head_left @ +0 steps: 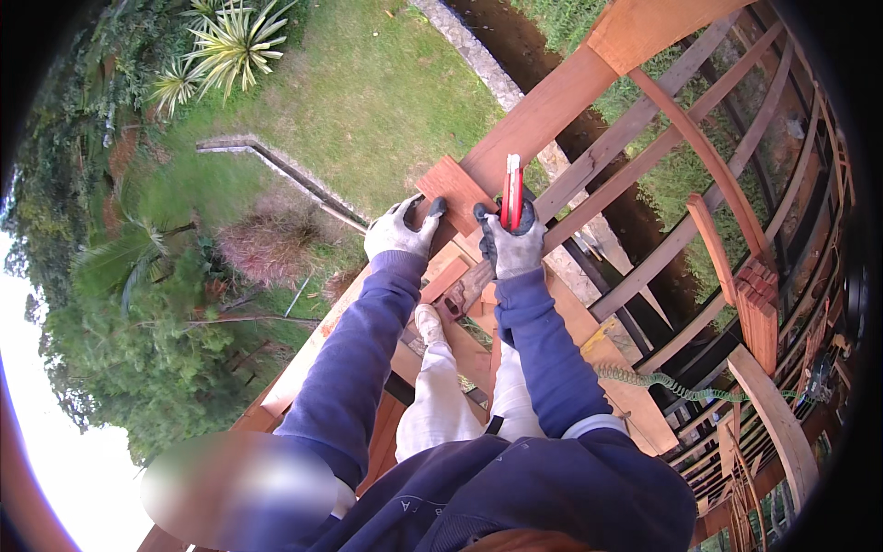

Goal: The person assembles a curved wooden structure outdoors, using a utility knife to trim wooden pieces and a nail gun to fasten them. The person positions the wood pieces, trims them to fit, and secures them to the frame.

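Note:
A short reddish-brown wooden board [454,187] lies at the end of a longer plank, out in front of me. My left hand [403,230], in a white glove with dark fingertips, grips the board's left side with the thumb on top. At the board's right edge is my right hand [515,243], gloved alike and closed around a slim red tool [512,195] with a pale tip that points away from me. The tool's exact kind cannot be made out. Its lower part is hidden in the fingers, whose thumb rests by the board.
Curved beams [704,138] and slats form an open frame at right, with gaps over a water channel [515,37]. A stack of wood strips [758,308] and a green coiled hose [662,379] lie there. Below my hands are loose planks [589,317]; lawn [368,92] spreads beyond.

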`<action>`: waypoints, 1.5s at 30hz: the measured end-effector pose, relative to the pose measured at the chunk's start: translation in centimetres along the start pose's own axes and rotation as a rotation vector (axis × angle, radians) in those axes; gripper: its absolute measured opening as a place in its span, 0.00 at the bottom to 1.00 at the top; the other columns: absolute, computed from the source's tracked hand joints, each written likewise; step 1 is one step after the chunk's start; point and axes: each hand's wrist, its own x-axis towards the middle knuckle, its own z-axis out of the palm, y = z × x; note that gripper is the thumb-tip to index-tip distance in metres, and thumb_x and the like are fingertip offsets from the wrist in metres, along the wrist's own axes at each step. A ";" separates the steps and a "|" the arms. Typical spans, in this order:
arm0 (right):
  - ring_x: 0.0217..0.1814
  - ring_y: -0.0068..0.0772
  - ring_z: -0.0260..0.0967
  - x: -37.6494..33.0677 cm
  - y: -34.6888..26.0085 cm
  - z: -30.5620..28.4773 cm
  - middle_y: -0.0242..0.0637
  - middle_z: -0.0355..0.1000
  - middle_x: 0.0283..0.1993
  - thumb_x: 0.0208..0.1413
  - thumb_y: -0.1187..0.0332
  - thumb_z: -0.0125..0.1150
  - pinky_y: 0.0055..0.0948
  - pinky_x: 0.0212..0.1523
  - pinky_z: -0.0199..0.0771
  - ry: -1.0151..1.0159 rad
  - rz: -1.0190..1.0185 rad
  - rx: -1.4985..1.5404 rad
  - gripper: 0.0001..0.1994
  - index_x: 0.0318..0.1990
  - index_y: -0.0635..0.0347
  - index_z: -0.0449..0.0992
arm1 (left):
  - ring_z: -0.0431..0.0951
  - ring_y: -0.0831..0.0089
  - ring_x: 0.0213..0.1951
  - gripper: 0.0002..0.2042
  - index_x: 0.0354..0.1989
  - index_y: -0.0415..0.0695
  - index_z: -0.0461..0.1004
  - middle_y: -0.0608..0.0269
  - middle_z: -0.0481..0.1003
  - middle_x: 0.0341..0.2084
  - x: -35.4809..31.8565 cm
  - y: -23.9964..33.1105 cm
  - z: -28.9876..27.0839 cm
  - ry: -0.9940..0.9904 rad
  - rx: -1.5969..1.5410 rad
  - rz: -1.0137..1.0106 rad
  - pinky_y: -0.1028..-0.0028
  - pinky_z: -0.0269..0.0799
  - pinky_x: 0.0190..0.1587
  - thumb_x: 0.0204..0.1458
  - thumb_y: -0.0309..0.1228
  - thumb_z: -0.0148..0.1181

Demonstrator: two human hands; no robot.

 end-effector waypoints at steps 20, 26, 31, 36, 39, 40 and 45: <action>0.15 0.26 0.66 6.4 -0.3 -2.9 0.42 0.75 0.32 0.53 0.83 0.57 0.25 0.13 0.66 0.000 -0.079 0.159 0.18 0.51 0.61 0.66 | 0.77 0.58 0.49 0.34 0.51 0.49 0.75 0.55 0.77 0.46 3.1 6.5 0.0 -0.104 -0.055 0.000 0.64 0.70 0.52 0.53 0.66 0.41; 0.19 0.27 0.69 6.5 -0.5 -3.2 0.41 0.73 0.38 0.52 0.86 0.57 0.27 0.17 0.72 -0.058 -0.069 0.125 0.20 0.53 0.62 0.68 | 0.77 0.58 0.47 0.35 0.49 0.49 0.77 0.55 0.78 0.44 3.4 5.9 -0.4 -0.125 -0.096 -0.001 0.64 0.71 0.51 0.51 0.67 0.42; 0.22 0.28 0.70 9.2 2.4 -5.5 0.42 0.73 0.37 0.53 0.86 0.56 0.29 0.19 0.73 -0.047 -0.129 -0.016 0.21 0.54 0.62 0.65 | 0.78 0.58 0.45 0.36 0.48 0.48 0.77 0.55 0.78 0.41 3.6 6.2 -0.5 -0.117 -0.103 -0.002 0.64 0.71 0.50 0.50 0.69 0.43; 0.18 0.28 0.68 6.1 -1.8 -2.8 0.40 0.71 0.33 0.52 0.86 0.56 0.28 0.17 0.70 -0.061 -0.019 0.068 0.20 0.53 0.61 0.66 | 0.78 0.58 0.46 0.38 0.50 0.48 0.76 0.55 0.78 0.42 3.7 6.0 -0.5 -0.129 -0.100 0.003 0.65 0.71 0.51 0.48 0.70 0.44; 0.16 0.28 0.67 6.2 -1.7 -2.9 0.40 0.72 0.31 0.52 0.85 0.56 0.28 0.15 0.69 -0.040 -0.048 0.005 0.20 0.53 0.61 0.66 | 0.77 0.59 0.47 0.38 0.49 0.48 0.77 0.55 0.78 0.43 3.6 6.2 -0.6 -0.126 -0.094 -0.015 0.65 0.70 0.52 0.47 0.70 0.45; 0.16 0.28 0.67 6.3 -1.5 -2.9 0.41 0.72 0.31 0.52 0.85 0.56 0.28 0.15 0.68 -0.052 -0.062 0.005 0.20 0.53 0.61 0.65 | 0.77 0.59 0.48 0.38 0.49 0.48 0.77 0.56 0.78 0.43 3.6 6.2 -0.6 -0.125 -0.092 -0.022 0.65 0.70 0.53 0.47 0.70 0.45; 0.16 0.29 0.67 6.3 -1.7 -2.8 0.44 0.74 0.32 0.53 0.85 0.56 0.29 0.14 0.67 -0.054 -0.050 -0.024 0.20 0.53 0.61 0.64 | 0.77 0.57 0.49 0.38 0.53 0.48 0.75 0.56 0.77 0.47 3.8 6.5 -1.3 -0.207 -0.082 -0.008 0.65 0.71 0.52 0.48 0.69 0.46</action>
